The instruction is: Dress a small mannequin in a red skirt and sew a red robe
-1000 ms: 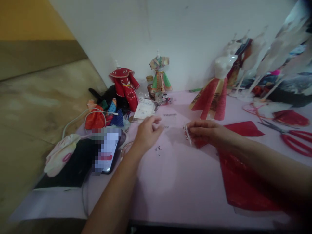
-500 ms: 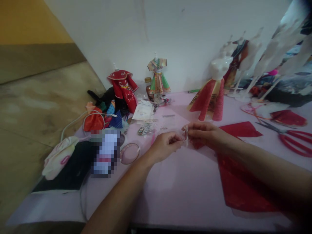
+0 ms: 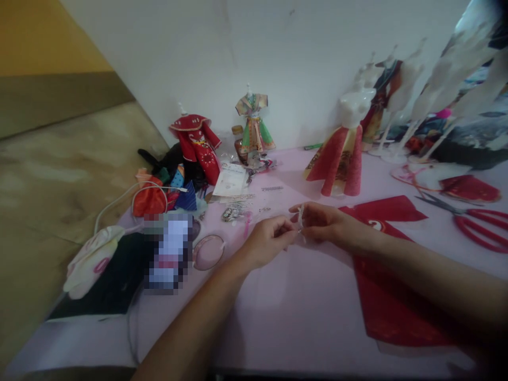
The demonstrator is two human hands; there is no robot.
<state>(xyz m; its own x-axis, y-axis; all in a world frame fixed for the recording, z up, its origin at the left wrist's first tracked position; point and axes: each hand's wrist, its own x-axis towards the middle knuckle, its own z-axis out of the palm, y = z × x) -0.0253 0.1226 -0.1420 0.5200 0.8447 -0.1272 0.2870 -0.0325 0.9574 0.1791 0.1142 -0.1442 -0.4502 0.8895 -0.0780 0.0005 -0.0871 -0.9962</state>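
Silvery trim (image 3: pixel 300 217), a narrow strip too small to read in detail, stands upright between the person's hands, held clear of the table; the right hand (image 3: pixel 327 222) pinches it narrowly between thumb and fingers, while the left hand (image 3: pixel 270 241) is also narrow, its fingertips touching the strip or just beside it, which the view cannot settle. Lifting the strip off the pink table cover (image 3: pixel 301 328) seems to keep such a small piece easy to see and turn; a red cut fabric panel (image 3: pixel 383 270) lies under the right forearm, flat and spread out; red-handled scissors (image 3: pixel 478 227) rest just beyond it, within easy reach of the right hand; small silvery trimmings (image 3: pixel 230 214) lie near the left hand, apparently kept close at hand; a white dress form (image 3: pixel 353 108) with a red skirt (image 3: pixel 341 164) stands farther back.
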